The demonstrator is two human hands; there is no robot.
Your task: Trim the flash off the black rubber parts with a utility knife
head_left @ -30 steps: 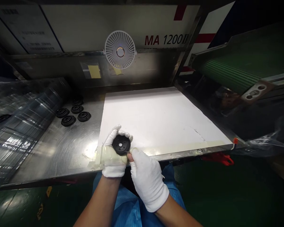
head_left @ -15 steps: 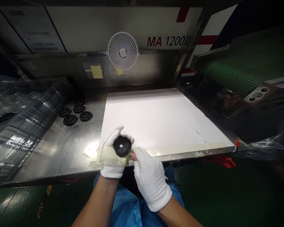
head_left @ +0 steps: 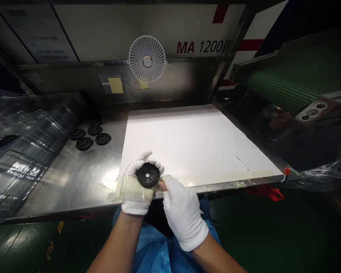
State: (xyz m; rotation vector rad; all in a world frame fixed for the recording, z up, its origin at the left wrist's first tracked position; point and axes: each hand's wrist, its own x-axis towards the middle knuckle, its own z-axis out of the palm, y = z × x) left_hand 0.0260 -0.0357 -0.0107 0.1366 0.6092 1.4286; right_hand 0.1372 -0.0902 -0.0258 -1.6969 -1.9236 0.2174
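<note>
My left hand (head_left: 136, 195), in a white cotton glove, cradles a black ribbed rubber disc (head_left: 147, 175) with a central hole, its fingers curling up behind the rim. A band of translucent tape seems to cross the left glove's back. My right hand (head_left: 184, 214), also gloved, presses its fingertips against the disc's lower right rim. Whatever those fingertips may pinch there is too small to tell. Both hands are over the front edge of a steel table (head_left: 74, 182), beside a white sheet (head_left: 193, 144).
Several similar black discs (head_left: 86, 138) lie on the steel to the left, next to a roll of clear plastic film (head_left: 25, 151) holding another disc. A white fan (head_left: 147, 58) is fixed to the machine's back panel. A green roller (head_left: 284, 87) is at right.
My right hand has shifted slightly to the right along the disc's rim, and the disc has turned a little in my left hand. The view has moved slightly.
</note>
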